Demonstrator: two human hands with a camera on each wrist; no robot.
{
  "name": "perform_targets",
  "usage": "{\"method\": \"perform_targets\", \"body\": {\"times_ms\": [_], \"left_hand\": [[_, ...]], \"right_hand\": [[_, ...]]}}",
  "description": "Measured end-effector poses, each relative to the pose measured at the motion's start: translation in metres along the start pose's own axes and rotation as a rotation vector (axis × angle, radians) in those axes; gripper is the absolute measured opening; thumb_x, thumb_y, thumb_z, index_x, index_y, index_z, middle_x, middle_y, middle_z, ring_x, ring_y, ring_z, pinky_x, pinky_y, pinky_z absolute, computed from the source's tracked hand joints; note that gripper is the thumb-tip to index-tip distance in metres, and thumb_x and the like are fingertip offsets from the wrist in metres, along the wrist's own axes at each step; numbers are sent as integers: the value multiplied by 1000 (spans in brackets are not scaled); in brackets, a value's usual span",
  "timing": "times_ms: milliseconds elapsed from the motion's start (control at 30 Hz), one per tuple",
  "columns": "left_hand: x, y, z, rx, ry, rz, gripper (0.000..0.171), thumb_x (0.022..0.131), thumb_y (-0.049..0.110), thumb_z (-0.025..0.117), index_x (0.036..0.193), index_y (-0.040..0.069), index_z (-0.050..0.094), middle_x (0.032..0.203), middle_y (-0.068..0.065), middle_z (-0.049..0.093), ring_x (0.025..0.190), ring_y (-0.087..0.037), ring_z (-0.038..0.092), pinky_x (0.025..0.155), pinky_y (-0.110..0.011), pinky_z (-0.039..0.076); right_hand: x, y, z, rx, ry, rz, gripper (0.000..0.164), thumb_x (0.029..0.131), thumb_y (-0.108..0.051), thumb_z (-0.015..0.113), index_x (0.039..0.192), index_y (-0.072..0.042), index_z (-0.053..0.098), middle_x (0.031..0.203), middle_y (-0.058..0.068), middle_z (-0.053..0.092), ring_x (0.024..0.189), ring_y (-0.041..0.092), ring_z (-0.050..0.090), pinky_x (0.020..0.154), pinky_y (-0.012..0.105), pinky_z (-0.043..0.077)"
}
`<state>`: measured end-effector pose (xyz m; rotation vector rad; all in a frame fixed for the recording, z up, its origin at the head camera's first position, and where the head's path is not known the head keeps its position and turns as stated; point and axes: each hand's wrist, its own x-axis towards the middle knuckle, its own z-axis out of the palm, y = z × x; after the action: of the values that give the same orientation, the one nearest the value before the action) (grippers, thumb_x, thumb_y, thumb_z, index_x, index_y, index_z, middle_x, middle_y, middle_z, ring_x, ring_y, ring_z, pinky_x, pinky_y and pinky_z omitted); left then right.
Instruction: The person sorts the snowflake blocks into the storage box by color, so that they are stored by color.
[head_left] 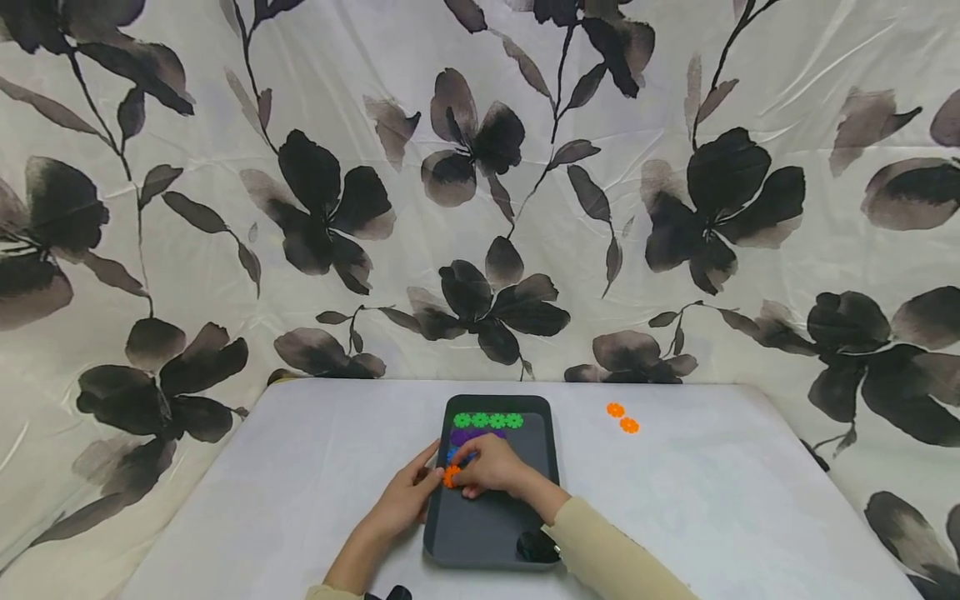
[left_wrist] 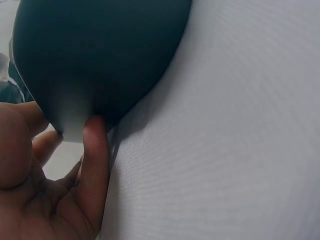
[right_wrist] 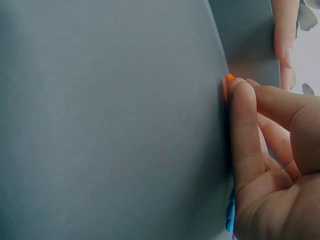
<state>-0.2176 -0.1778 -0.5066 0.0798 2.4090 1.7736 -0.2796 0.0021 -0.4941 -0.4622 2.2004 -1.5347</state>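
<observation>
A dark grey tray (head_left: pixel 491 533) lies on the white table, its long sides running away from me. My left hand (head_left: pixel 406 498) holds the tray's left side, thumb at the rim; in the left wrist view its fingers (left_wrist: pixel 95 160) lie against the outer wall. Over the tray's left part, my right hand (head_left: pixel 491 467) pinches an orange flower-shaped piece (head_left: pixel 451 477), mostly covered by fingertips in the right wrist view. Farther up the tray are a row of green flower-shaped pieces (head_left: pixel 480 421), then purple pieces (head_left: pixel 463 436) and blue pieces (head_left: pixel 452 453) partly hidden by the right hand.
Two more orange flower-shaped pieces (head_left: pixel 622 417) lie on the table (head_left: pixel 675 483) to the right of the tray. A black object (head_left: pixel 536 546) shows by the right sleeve, over the tray's near right corner. A floral cloth (head_left: pixel 480 217) hangs behind the table.
</observation>
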Motion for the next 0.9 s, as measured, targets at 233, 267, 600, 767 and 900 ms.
{"method": "perform_targets", "body": {"times_ms": [233,267,600,767,900], "left_hand": [[-1,-1,-2,3,-12,8,54,104,24,49,154,16,30,101,-15,52,68,-19,50,51,-31,49],[-2,0,-1,0,-13,8,54,104,24,49,154,15,31,101,-15,52,70,-20,51,51,-31,49],[-3,2,0,0,-19,-16,55,104,26,49,154,16,29,101,-15,53,72,-21,53,52,-32,49],[-2,2,-1,-3,-25,-17,55,104,26,48,154,17,29,102,-15,53,73,-21,54,52,-31,49],[-2,2,-1,-4,-26,-8,54,104,25,48,154,15,29,103,-15,53,71,-20,53,51,-31,48]], "right_hand": [[-1,2,2,-43,17,-25,18,78,-1,80,94,-3,72,61,11,65,45,14,60,46,30,53],[-1,2,1,-43,17,-26,18,78,0,79,94,-4,72,61,11,65,44,14,60,46,31,53],[0,7,2,-27,10,-33,16,79,0,78,93,-5,72,63,12,66,44,14,61,45,32,53],[-1,6,1,-23,8,-29,15,80,1,77,92,-6,71,64,12,66,44,14,61,45,32,53],[-1,6,2,-15,18,-25,16,80,1,77,92,-6,71,63,13,66,43,14,60,44,32,53]]}}
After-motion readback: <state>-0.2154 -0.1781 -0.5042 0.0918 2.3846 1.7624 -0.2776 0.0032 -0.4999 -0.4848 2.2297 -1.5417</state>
